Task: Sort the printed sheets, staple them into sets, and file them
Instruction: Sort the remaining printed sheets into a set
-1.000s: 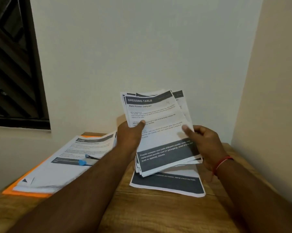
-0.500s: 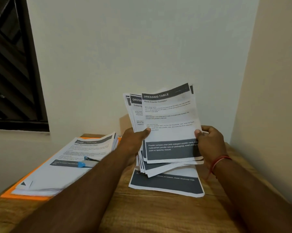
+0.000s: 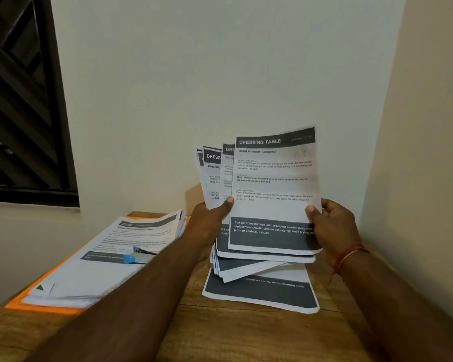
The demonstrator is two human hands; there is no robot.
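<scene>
Fanned printed sheets (image 3: 272, 184) upright above a flat sheet (image 3: 259, 296); blue-tipped stapler (image 3: 139, 256) atop the left pile (image 3: 94, 275) on an orange folder (image 3: 37, 308)

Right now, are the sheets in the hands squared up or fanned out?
Fanned out: the held sheets show staggered dark headers beside the front sheet.

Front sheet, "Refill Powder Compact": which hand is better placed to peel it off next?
Right, probably. The right hand pinches the front sheet at its right edge, and that sheet sits offset from the rest. The left hand is occupied gripping the fanned sheets behind it.

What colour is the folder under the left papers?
The folder is orange, clearest in head view.
</scene>
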